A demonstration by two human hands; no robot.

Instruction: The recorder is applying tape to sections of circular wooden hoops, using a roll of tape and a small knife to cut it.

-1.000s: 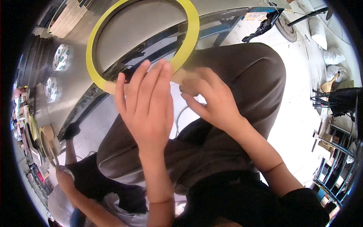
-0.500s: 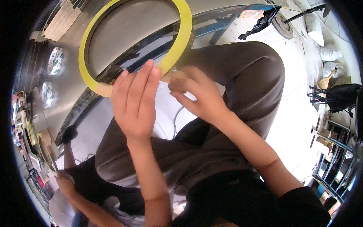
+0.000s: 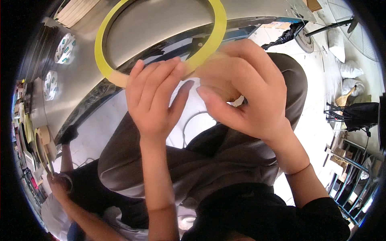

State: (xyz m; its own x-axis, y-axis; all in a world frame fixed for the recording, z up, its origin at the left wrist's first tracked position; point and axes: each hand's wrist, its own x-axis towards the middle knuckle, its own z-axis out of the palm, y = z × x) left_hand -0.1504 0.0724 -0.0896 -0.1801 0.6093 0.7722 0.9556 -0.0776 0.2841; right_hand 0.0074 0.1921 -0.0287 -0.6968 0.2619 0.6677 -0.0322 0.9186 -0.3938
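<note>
The left hand (image 3: pixel 152 100) holds the yellow ring (image 3: pixel 220 23) by its near edge. The right hand (image 3: pixel 257 94) curls beside the ring; I cannot tell its hold.

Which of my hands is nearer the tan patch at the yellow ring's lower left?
Left. Your left hand adjoins the tan patch; your right hand is farther right, beyond the left one.

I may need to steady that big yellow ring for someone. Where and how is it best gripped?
Probably by the left stretch of the yellow ring, coming from the left: the band there is narrow beside a wide opening, so fingers and thumb could close on it from outside and inside. The left hand and right hand crowd its near side.
</note>
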